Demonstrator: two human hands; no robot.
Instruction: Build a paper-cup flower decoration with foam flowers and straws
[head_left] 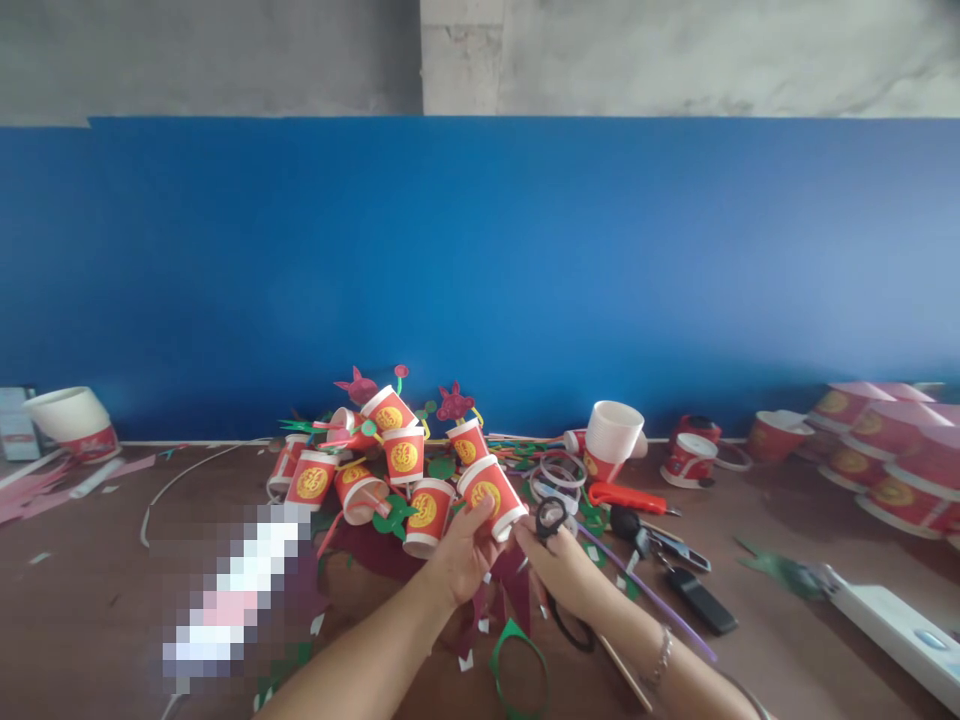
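My left hand (461, 560) is wrapped round a red-and-white paper cup (487, 492) with a yellow round print, held tilted over the table. At the cup's lower right rim, my right hand (564, 568) has its fingers closed on black-handled scissors (552, 516). The scissors' blades are hidden behind the cup and fingers, so I cannot tell whether they touch the rim. Just beyond my hands lies a heap of similar paper cups (405, 455), some with straws and paper cut-outs attached. A dark red paper animal head (455, 402) rises behind the held cup.
To the right stand stacked white cups (615, 432), an orange utility knife (630, 496), a black key fob (701, 600) and a white boxy device (896, 630). More red cups (900, 470) fill the far right. Green paper scraps (519, 670) lie in front. A blue wall panel (480, 270) stands behind.
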